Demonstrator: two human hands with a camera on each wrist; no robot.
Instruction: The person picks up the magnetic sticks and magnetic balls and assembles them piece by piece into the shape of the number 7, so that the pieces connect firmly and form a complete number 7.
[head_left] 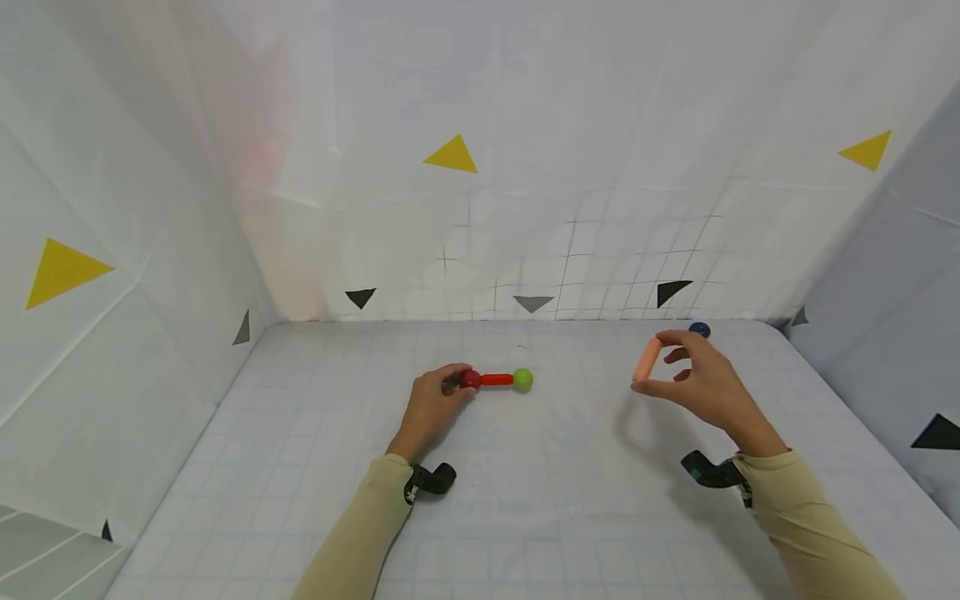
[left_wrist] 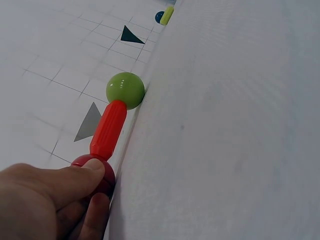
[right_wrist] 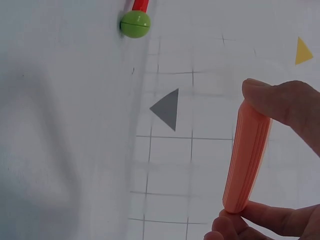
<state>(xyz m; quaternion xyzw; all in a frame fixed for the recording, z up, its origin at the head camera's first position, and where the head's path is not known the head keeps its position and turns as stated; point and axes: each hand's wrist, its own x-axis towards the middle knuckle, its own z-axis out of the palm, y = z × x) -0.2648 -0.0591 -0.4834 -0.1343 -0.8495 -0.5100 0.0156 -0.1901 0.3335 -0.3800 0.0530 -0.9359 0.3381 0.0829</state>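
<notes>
Balls, quantity three, by clock position from the centre of the head view: one red ball at 6 o'clock, one green ball at 5 o'clock, one blue ball at 3 o'clock. Rods, quantity three: one red rod near 6 o'clock, one orange rod between 3 and 4 o'clock, one yellow-green rod at 12 o'clock in the left wrist view. Hands, quantity two: left hand, 7 o'clock; right hand, between 3 and 4 o'clock. Wall triangles, head view, quantity ten: three yellow triangles, seven black or grey triangles.
</notes>
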